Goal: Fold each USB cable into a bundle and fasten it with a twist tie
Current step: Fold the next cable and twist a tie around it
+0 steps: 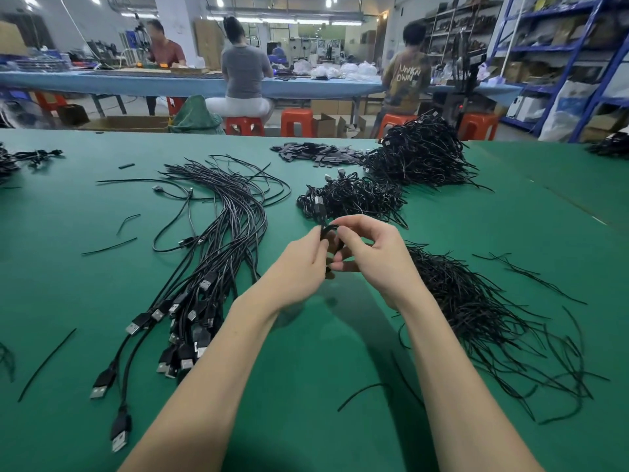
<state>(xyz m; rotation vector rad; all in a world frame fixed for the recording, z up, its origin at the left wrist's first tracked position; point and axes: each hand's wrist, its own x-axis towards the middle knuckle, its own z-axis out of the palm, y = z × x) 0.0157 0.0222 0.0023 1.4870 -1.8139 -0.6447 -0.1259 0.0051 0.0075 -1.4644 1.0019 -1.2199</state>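
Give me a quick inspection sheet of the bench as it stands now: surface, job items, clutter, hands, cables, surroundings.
Surface: green mat, flat.
Job's things: folded cable bundle held between both hands; twist tie pile at right.
Clutter: stray ties scattered at left; small black pieces heaped at far edge.
Grippers: left hand and right hand both pinch the bundle above the mat.
Cables: loose USB cables fanned out at left; finished bundles piled beyond the hands, a larger heap behind.
Surroundings: seated workers at a blue table, orange stools, shelving at right.
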